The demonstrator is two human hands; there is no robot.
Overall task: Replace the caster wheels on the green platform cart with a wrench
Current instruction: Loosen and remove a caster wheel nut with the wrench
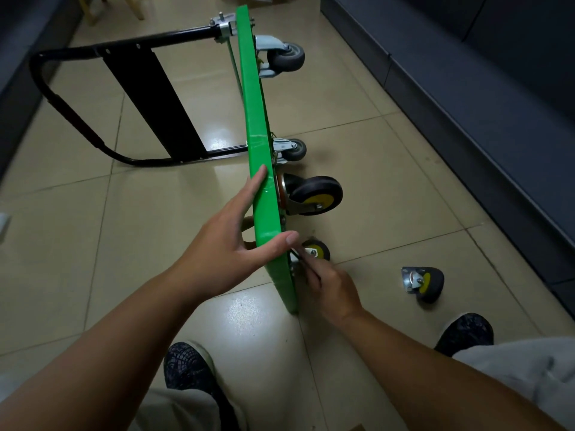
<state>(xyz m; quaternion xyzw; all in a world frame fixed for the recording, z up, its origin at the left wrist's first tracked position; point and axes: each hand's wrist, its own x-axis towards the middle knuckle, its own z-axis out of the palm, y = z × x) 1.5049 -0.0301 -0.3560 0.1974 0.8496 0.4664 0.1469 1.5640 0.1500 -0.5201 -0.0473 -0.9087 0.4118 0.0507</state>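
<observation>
Glossy beige floor tiles (140, 219) fill the head view, and a dark grey-blue unit (466, 104) runs along the room's edge well to the right of the green platform cart (255, 119). The cart stands on edge on the tiles, its underside facing right, and its near corner touches the floor. Its black handle (74, 98) juts out to the left from the cart's far end.

Four casters stick out to the right of the underside. Two grey casters (286, 59) sit toward the far end. A black caster with a yellow hub (315, 195) sits just beside the upper edge near the close end. A lower yellow-hub caster (318, 249) sits close to the floor by the same end. A loose caster (422, 283) lies on the tiles, well apart to the right of the cart's near end.

The left hand (230, 244) grasps the cart's upper edge. Its thumb is hooked over toward the underside, its forefinger lies straight along the edge, and the other fingers are curled behind the deck face.

The right hand (333, 284) is on the underside side. Its fingers are closed around a slim wrench (300, 255), whose tip meets the lower yellow-hub caster's bracket. The detail there is blurred.

Two dark patterned shoes (189, 368) stand on the tiles nearer than the cart's close end, one on either side of it.
</observation>
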